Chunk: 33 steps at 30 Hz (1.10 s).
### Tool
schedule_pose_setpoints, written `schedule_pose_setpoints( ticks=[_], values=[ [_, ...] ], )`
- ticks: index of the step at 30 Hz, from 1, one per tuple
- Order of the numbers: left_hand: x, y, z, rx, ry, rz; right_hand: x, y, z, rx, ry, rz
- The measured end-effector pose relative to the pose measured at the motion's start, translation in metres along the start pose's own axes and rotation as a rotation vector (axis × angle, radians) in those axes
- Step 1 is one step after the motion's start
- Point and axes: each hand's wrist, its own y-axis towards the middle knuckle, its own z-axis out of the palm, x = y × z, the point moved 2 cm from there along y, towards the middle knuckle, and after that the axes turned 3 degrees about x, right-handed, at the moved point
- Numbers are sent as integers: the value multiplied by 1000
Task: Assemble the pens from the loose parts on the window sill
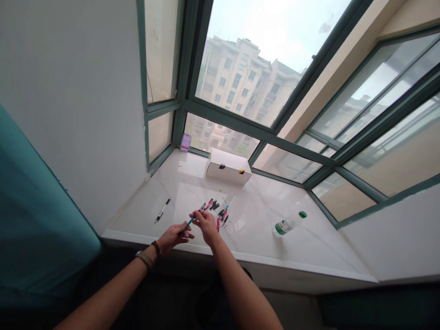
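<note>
Looking down on a glossy white windowsill [254, 238], bare hands close together above its front edge, left of the middle. In the left hand [176, 236], nearly closed: the lower part of a slim teal pen [189, 223], held with thumb and fingers, the outer fingers loosely curled. At the pen's upper end, the right hand [205, 223], narrowed to a pinch of thumb and fingertips. Slanting up and to the right from one hand to the other: the teal pen, above the sill near the front edge. Too small and too covered by the right fingertips to make out surely: the pen's dark upper tip.

Just beyond the right hand, toward the middle of the sill: scattered pen parts [222, 213] in black, pinkish red and teal. Between the hands and the left edge, a black-and-white pen [162, 211]. By the back edge, a long white box [220, 173] with two small dark marks, one partly yellow. In the back left corner, a purple packet [185, 142]. Toward the right edge, well apart from the hands, a clear bottle [283, 226] with a green-and-white label and green cap [302, 214].
</note>
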Motion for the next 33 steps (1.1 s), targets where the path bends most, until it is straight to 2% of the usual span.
schedule_pose_setpoints(
  ticks=[5,7,10,14,17,20,23,25,27,28,31,33],
  values=[
    [-28,-40,69,234,-434,8,67,-11,17,199,13,-26],
    [-39,-49,91,356,-487,18,84,-16,22,205,40,-27],
    [-48,-55,109,372,-442,84,97,-26,24,168,74,-21],
    [-44,-51,115,219,-229,169,102,-41,21,154,57,-31],
    [-36,-44,113,89,-49,237,98,-46,16,87,1,-49],
    [-31,-41,107,-131,245,357,83,-46,14,-11,-36,-57],
    [-34,-52,100,-373,632,521,72,-47,17,-84,-65,-82],
    [-36,-61,98,-438,758,569,72,-51,22,-81,-64,-86],
    [-38,-68,98,-400,719,555,79,-57,26,0,-12,-61],
    [-38,-70,100,-339,646,525,85,-60,28,58,26,-49],
    [-38,-72,107,-45,355,367,103,-67,30,210,87,-20],
    [-40,-73,111,94,232,284,110,-68,30,249,61,1]
  ],
)
